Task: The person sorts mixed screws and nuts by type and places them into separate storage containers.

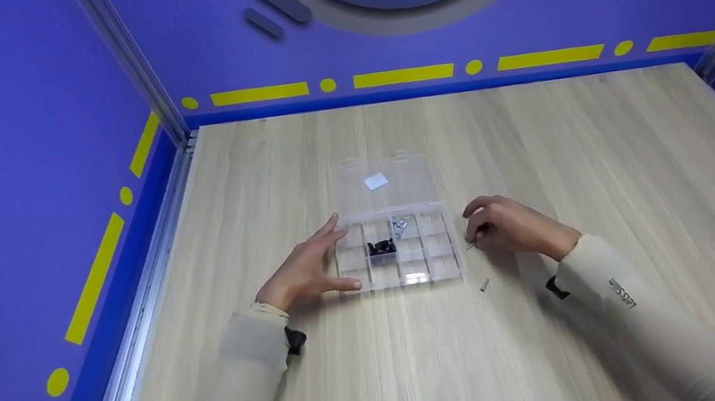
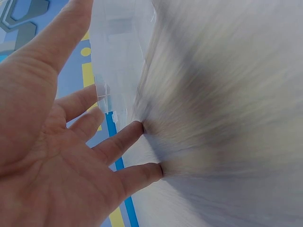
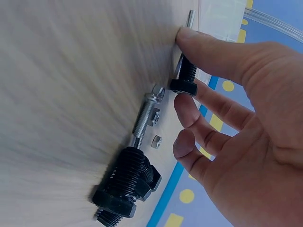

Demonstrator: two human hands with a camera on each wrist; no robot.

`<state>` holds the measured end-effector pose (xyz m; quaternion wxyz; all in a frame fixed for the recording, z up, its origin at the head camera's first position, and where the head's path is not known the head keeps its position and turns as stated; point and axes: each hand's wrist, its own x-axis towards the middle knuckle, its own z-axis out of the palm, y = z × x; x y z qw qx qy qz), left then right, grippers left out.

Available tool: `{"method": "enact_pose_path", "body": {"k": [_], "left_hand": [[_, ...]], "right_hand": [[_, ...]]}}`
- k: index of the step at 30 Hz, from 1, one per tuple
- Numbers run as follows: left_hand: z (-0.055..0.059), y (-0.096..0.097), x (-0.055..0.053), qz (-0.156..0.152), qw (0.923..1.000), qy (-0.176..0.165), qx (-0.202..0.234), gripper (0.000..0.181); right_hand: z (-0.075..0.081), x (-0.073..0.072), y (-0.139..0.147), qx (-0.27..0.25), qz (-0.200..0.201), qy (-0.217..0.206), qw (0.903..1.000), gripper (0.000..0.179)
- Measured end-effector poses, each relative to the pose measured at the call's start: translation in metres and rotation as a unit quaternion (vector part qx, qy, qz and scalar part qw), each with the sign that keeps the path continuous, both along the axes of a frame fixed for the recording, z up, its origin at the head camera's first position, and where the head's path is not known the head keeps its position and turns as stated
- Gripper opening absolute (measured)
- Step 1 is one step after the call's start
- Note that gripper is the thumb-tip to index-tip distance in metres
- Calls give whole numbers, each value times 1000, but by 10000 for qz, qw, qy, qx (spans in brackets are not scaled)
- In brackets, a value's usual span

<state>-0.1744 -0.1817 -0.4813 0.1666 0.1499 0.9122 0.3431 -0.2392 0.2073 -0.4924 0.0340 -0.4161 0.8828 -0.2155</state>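
Note:
My left hand [image 1: 302,270] spreads its thumb and fingers along the left side of a clear compartment box [image 1: 349,275], thumb at the front corner. Two of its fingertips touch the table in the left wrist view. The box's lid [image 1: 349,194] is folded back. Black parts [image 1: 381,247] fill a middle compartment, and small silver parts [image 1: 400,226] lie in one behind it. Right of the box, my right hand [image 1: 512,226] pinches a black bolt [image 3: 184,80]. A thin silver shaft [image 3: 190,19] sticks out past its thumb; its other end is hidden.
Black bolts [image 3: 125,184], silver screws [image 3: 142,116] and a small nut [image 3: 156,141] lie on the table in the right wrist view. The head view shows one silver screw [image 1: 484,285] before the right hand. A white label [image 1: 376,182] lies on the lid.

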Motion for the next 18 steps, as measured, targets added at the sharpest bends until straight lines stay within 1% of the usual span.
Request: {"method": "enact_pose_path", "body": {"k": [6, 18], "left_hand": [[-2, -1, 0, 26, 10000, 16, -33, 102], [-1, 0, 0, 28, 10000, 37, -72, 103]], "right_hand": [[0, 0, 0, -103, 85, -117, 9998, 17], [-2, 1, -2, 5, 5, 19, 10000, 19]]}}
